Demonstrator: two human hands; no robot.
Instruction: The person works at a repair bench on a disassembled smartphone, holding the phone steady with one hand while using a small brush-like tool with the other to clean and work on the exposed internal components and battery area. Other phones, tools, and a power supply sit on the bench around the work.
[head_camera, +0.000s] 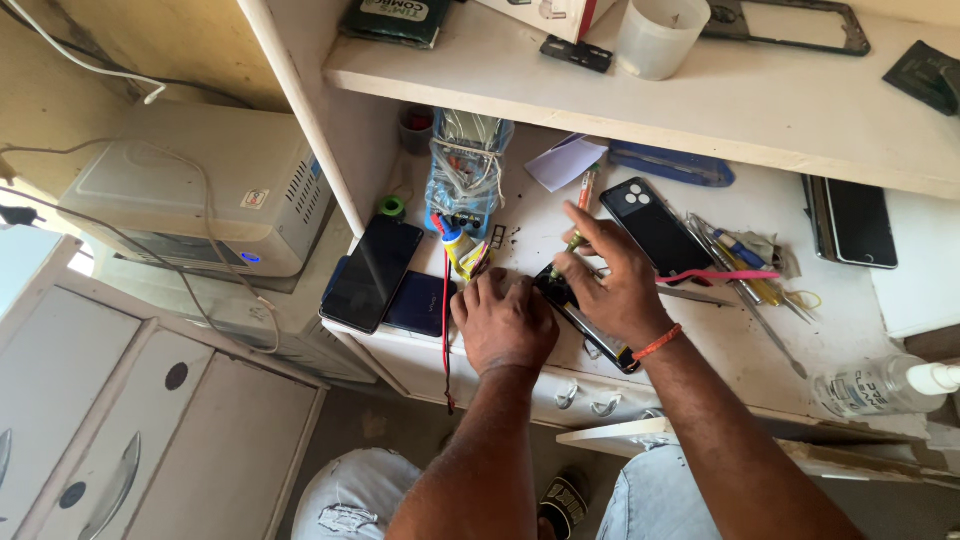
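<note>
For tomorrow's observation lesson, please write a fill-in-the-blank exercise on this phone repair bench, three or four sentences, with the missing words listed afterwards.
1. The right hand holds a slim screwdriver with an orange and ____ handle.
2. The left hand presses on the opened black phone at the ____ edge of the white bench.
3. The right wrist wears an ____ band.
4. The white plastic cup stands on the ____ above the bench.

Missing words: green; front; orange; shelf

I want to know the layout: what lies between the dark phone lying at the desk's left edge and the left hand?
In the head view, a dark blue flat case lies between the dark phone and the left hand.
</note>
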